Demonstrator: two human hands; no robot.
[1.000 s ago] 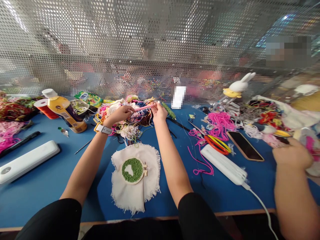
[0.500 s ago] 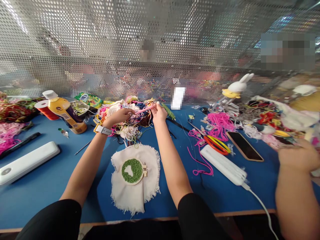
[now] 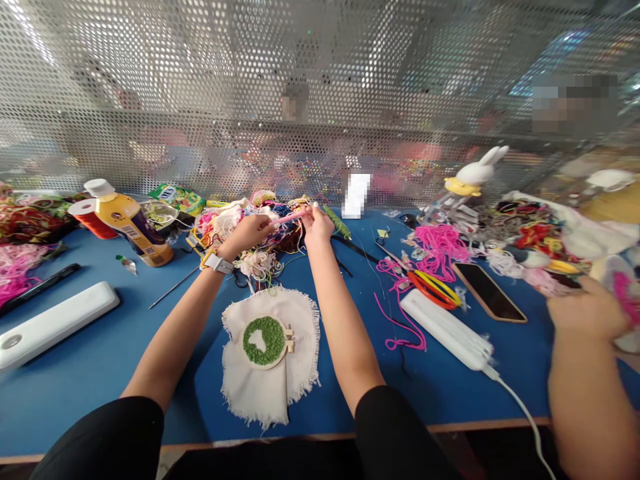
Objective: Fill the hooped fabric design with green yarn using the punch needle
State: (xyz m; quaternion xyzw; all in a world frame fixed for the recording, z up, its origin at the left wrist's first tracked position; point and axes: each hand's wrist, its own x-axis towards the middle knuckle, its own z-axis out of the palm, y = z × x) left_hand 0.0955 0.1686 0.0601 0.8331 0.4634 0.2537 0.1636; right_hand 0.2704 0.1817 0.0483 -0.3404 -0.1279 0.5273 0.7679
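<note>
My left hand [image 3: 247, 231] and right hand [image 3: 317, 227] pinch opposite ends of a slim pink plastic stick [image 3: 289, 216], steadying it level above the multicoloured yarn tangle [image 3: 260, 263] at the bench's [image 3: 125, 347] far edge.

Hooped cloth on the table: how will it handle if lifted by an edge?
Hooped cloth probably droops: frayed fabric lies loose beyond the hoop. The green-stitched centre likely stays taut and flat. Seems light; a push would probably slide it.

Hooped cloth [image 3: 270, 347]: lay nearer than the grip, green stitching up.
Yellow bottle [image 3: 131, 223]: leaned well left of the grip, beside a red spool [image 3: 87, 217].
Phone [image 3: 489, 291]: lay well right of the grip.
Rabbit figure [image 3: 477, 175]: stood right of the grip, farther back.
</note>
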